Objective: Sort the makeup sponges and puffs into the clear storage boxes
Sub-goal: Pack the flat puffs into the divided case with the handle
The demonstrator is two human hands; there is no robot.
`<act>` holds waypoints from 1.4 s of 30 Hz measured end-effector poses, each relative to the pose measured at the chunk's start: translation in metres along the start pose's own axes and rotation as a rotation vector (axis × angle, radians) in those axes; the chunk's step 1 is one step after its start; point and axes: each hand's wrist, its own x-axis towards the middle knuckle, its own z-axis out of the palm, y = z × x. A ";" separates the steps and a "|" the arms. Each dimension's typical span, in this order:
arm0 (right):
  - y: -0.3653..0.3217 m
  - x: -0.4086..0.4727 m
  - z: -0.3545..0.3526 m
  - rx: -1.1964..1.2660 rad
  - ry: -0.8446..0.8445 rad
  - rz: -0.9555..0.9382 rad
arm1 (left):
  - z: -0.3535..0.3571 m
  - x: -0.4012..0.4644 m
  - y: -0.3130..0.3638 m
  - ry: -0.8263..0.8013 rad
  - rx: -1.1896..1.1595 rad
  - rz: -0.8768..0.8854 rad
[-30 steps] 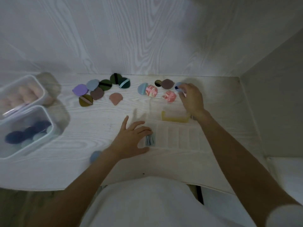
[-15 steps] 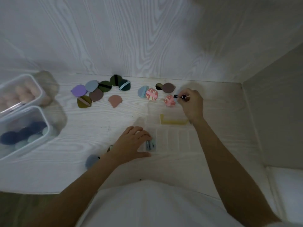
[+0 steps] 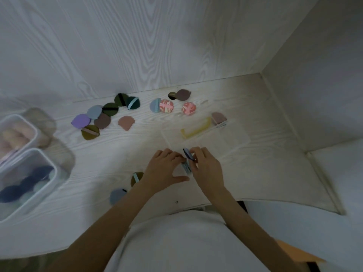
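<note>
Now the right hand (image 3: 206, 167) pinches a dark blue puff (image 3: 188, 153) on its edge over the near-left slot of the clear divided box (image 3: 231, 142). Next to it, the left hand (image 3: 165, 170) rests on that box corner, fingers bent. Two puffs (image 3: 117, 195) lie by the left wrist. More puffs (image 3: 102, 120) sit near the back wall. Two tubs (image 3: 29, 173) stand at the worktop's (image 3: 117, 154) left edge.

Puffs (image 3: 125, 114) scattered at table (image 3: 117, 150) rear; 2 boxes (image 3: 25, 173) far left; divided box (image 3: 206, 138) centre-right.
</note>
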 end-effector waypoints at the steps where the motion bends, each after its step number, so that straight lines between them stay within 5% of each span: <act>1: 0.000 -0.002 0.004 -0.085 0.014 -0.034 | -0.001 0.001 -0.001 0.003 -0.001 0.011; 7: -0.003 -0.002 0.011 -0.504 0.043 -0.072 | 0.003 0.004 -0.006 0.029 -0.013 0.037; 15: -0.002 -0.001 0.003 -0.301 0.077 0.025 | 0.006 0.003 -0.008 0.092 -0.051 0.077; 22: -0.003 -0.006 0.008 -0.385 -0.055 -0.036 | 0.001 -0.007 -0.007 -0.001 -0.218 0.056; 26: -0.012 0.001 -0.010 -0.213 -0.023 0.034 | -0.021 -0.018 -0.023 0.152 -0.379 -0.102; 32: -0.059 0.083 -0.007 0.043 -0.080 -0.175 | -0.074 -0.040 -0.118 0.488 -0.512 -0.711; 37: -0.072 0.182 0.060 0.010 -0.363 -0.170 | -0.070 -0.030 -0.207 0.330 -0.398 -0.848; 42: -0.058 0.237 0.100 -0.395 -0.550 -0.101 | -0.051 -0.010 -0.259 0.124 -0.194 -0.846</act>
